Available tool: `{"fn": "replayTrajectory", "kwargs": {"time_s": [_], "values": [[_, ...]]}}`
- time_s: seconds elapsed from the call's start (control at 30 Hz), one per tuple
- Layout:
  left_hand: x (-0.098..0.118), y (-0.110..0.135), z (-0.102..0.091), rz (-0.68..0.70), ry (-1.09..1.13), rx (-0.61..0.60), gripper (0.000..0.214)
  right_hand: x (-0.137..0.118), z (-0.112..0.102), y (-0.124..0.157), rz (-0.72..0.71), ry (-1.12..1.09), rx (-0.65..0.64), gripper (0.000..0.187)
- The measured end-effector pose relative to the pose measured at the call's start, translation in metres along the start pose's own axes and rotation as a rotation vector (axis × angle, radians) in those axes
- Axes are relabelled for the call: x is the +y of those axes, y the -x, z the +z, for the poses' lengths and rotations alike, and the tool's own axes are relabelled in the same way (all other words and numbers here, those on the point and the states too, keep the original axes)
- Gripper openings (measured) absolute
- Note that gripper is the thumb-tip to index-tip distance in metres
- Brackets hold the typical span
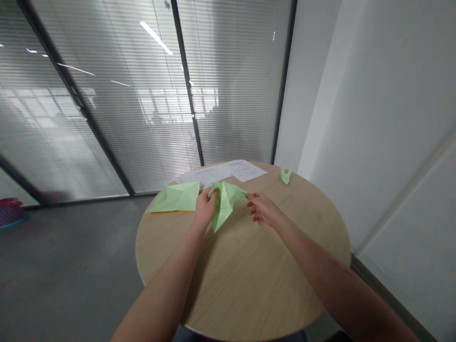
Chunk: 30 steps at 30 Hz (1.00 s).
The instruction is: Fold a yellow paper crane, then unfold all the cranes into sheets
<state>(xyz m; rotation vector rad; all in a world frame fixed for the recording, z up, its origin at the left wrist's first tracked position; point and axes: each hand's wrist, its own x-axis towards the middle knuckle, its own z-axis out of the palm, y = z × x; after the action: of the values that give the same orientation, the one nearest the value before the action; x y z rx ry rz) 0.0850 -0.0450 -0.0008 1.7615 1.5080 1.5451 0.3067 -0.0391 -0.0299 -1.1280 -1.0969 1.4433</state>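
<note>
A sheet of light green paper (225, 202), creased and partly folded, is held above the round table. My left hand (206, 205) grips its left side between thumb and fingers. At the paper's right tip, my right hand (261, 208) pinches the corner with thumb and forefinger, its other fingers loosely curled. The paper's lower point hangs down between the two hands. Left of my left hand lies flat green paper (174, 197) with an orange-yellow edge showing beneath it. Farther right on the table sits a small folded green paper figure (285, 175) with two upright points.
Printed white sheets (245, 170) lie at the far side of the round wooden table (256, 280). Behind it stands a glass partition with blinds (235, 95). A white wall (392, 118) rises on the right. A red and blue basket (12, 212) is on the floor at far left.
</note>
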Motion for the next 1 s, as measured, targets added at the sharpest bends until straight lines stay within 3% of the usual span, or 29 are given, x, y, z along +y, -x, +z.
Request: {"fn": "replayTrajectory", "kwargs": {"time_s": [0.1, 0.2, 0.4, 0.6, 1.0], "values": [[-0.001, -0.001, 0.0, -0.016, -0.02, 0.015, 0.038, -0.004, 0.002, 0.006, 0.119, -0.125, -0.178, 0.039], [0.0, -0.001, -0.001, -0.005, -0.038, 0.005, 0.038, -0.006, 0.002, 0.007, 0.155, -0.193, -0.234, 0.027], [0.004, -0.001, -0.003, -0.026, -0.079, -0.041, 0.041, -0.006, -0.003, -0.004, 0.113, -0.311, -0.124, 0.011], [0.004, -0.003, -0.006, -0.03, -0.116, -0.101, 0.042, -0.001, -0.012, -0.019, 0.048, -0.38, 0.004, 0.013], [0.005, 0.0, -0.007, -0.269, 0.096, -0.199, 0.048, 0.003, -0.024, -0.027, -0.119, -0.334, -0.05, 0.032]]}}
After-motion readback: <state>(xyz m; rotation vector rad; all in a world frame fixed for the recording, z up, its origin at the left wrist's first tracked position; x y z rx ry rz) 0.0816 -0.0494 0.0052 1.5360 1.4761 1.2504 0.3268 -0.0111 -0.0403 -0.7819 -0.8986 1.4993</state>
